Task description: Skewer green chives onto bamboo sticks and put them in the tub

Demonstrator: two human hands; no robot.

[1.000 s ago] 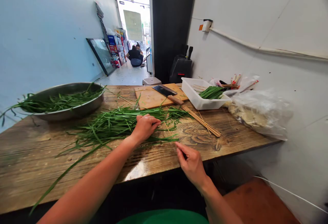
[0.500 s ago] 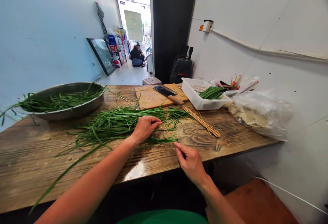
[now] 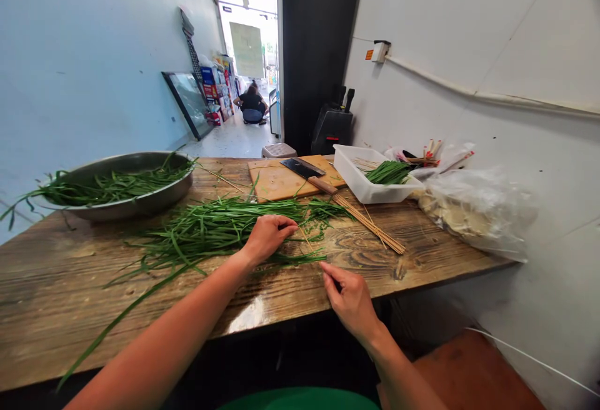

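Observation:
My left hand is closed in a pinch over the front right of a loose pile of garlic chives. A thin bamboo skewer slants down and right from its fingertips. My right hand is closed at the table's front edge, thumb and forefinger together. Its fingertips are beside the cut ends of a few chives; what they pinch is too small to make out. Chopped chive bits lie right of the pile. One long chive leaf trails over the table toward the front left.
A metal basin of chives stands at left. Behind the pile, a cleaver lies on a cutting board, near a bundle of skewers. A white tub and plastic bag stand right. A person crouches beyond the doorway.
Both hands hold nearly the same pose and place. The whole view has shifted slightly. The crouching person in the background has changed posture a little.

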